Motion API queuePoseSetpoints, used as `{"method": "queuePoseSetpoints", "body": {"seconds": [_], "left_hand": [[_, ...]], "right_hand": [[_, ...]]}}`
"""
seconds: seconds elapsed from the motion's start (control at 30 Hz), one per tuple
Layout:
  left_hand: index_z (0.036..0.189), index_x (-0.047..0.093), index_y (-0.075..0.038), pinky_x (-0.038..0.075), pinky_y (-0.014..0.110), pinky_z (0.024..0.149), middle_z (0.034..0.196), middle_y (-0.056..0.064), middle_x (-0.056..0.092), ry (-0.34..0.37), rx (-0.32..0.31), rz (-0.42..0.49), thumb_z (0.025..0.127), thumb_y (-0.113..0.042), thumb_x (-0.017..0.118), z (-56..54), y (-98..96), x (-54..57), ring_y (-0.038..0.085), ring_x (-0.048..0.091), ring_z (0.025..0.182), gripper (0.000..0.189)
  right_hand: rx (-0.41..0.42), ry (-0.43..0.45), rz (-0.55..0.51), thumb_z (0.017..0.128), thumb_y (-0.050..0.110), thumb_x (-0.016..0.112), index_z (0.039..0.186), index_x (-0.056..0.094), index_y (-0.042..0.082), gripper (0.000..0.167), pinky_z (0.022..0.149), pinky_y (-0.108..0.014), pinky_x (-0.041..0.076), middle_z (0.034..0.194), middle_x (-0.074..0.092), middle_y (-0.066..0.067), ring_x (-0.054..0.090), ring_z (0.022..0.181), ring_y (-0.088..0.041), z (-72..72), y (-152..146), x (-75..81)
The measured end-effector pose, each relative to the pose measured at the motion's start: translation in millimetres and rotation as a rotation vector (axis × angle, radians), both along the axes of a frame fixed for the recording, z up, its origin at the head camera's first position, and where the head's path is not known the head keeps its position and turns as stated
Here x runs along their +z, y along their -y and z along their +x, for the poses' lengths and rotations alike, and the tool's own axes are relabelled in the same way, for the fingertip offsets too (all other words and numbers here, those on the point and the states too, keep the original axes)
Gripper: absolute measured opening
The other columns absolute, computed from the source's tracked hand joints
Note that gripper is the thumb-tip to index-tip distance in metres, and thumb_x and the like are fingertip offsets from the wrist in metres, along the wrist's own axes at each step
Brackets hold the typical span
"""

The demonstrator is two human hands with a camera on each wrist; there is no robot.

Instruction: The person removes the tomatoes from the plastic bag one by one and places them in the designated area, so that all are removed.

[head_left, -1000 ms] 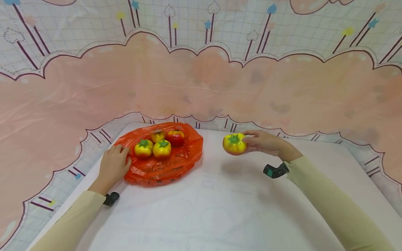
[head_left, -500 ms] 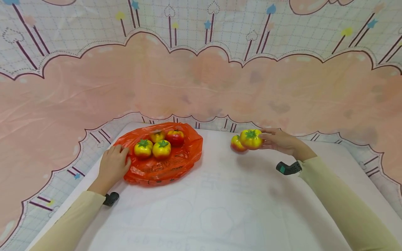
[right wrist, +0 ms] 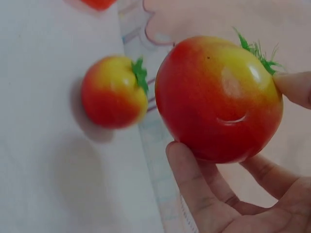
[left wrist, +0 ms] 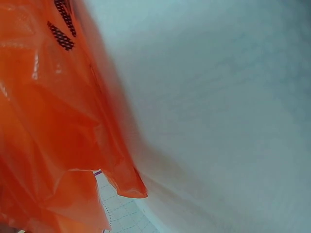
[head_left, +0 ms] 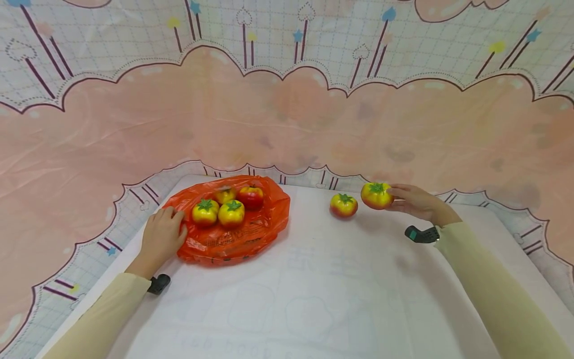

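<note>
- Left wrist: the red bag (left wrist: pixel 53 126) fills one side, its loose film standing up beside the white counter (left wrist: pixel 218 107); the gripping fingers hardly show here.
- Right wrist: the right hand (right wrist: pixel 252 208) pinches the held tomato (right wrist: pixel 218 97), thumb against the leafy top and other fingers spread underneath, a grip that likely suits a smooth, round thing. The other tomato (right wrist: pixel 114 92) sits on the counter, apart from it.
- Head: the left hand (head_left: pixel 159 237) has its fingers curled over the bag's rim, holding the film, probably so the mouth stays wide and the thin bag does not slide. Four fruits (head_left: pixel 230 214) rest inside, clustered toward the back. The held tomato is raised above the counter, right of the other one, which seems spaced to leave room beside it.
- Head, against half a second ago: the held tomato has moved farther right, uncovering the other tomato fully; bag and left hand look unchanged.
</note>
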State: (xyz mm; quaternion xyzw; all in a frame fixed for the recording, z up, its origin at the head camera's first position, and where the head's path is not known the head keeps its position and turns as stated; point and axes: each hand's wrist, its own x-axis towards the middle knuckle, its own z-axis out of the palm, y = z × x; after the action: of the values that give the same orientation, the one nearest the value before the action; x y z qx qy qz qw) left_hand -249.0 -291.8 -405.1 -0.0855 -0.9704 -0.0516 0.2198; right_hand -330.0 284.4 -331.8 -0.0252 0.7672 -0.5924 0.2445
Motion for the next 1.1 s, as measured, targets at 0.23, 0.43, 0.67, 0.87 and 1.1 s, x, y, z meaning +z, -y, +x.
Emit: {"method": "queuePoseSetpoints", "body": {"seconds": [0.23,0.43,0.67,0.87,1.1], "left_hand": [[0.100,0.059,0.007,0.042,0.056,0.085,0.097,0.025,0.053,-0.036,-0.012,0.002,0.080,-0.006,0.063,0.7,-1.0,0.1,0.041,0.048,0.093,0.024],[0.099,0.059,0.006,0.042,0.055,0.082,0.095,0.025,0.054,-0.053,-0.014,-0.001,0.079,-0.005,0.063,0.8,0.2,-1.1,0.040,0.049,0.091,0.023],[0.100,0.059,0.007,0.043,0.054,0.083,0.096,0.025,0.053,-0.029,-0.001,0.000,0.080,-0.006,0.064,1.7,-0.4,0.7,0.040,0.048,0.091,0.024],[0.099,0.059,0.006,0.043,0.055,0.083,0.096,0.025,0.053,-0.022,0.006,-0.007,0.080,-0.006,0.065,2.2,-0.5,1.2,0.040,0.048,0.091,0.024],[0.101,0.059,0.007,0.043,0.055,0.086,0.097,0.025,0.053,-0.017,0.014,-0.009,0.080,-0.007,0.065,1.6,-0.3,0.6,0.040,0.048,0.092,0.026]], "right_hand": [[-0.039,0.027,-0.043,0.096,0.033,0.050,0.145,0.020,0.003,0.065,0.090,-0.023,0.052,0.130,0.037,-0.004,0.053,0.105,-0.010,-7.8,-12.8,-11.8],[-0.056,0.039,-0.059,0.096,0.031,0.051,0.139,0.029,0.005,0.055,0.108,-0.038,0.036,0.129,0.036,-0.002,0.044,0.113,-0.017,-13.5,-15.8,-24.6],[-0.122,0.067,-0.177,0.094,0.026,0.054,0.109,0.055,0.017,0.017,0.103,-0.034,0.043,0.117,0.041,0.002,0.045,0.106,-0.014,-16.6,-16.4,-37.6],[-0.160,0.094,-0.199,0.094,0.027,0.055,0.095,0.062,0.022,0.010,0.093,-0.021,0.050,0.114,0.042,0.005,0.042,0.108,-0.013,-20.2,-18.0,-46.7],[-0.216,0.153,-0.141,0.092,0.034,0.056,0.136,0.033,0.008,0.056,0.113,-0.033,0.025,0.122,0.037,0.002,0.034,0.121,-0.016,-26.5,-15.3,-54.0]]}}
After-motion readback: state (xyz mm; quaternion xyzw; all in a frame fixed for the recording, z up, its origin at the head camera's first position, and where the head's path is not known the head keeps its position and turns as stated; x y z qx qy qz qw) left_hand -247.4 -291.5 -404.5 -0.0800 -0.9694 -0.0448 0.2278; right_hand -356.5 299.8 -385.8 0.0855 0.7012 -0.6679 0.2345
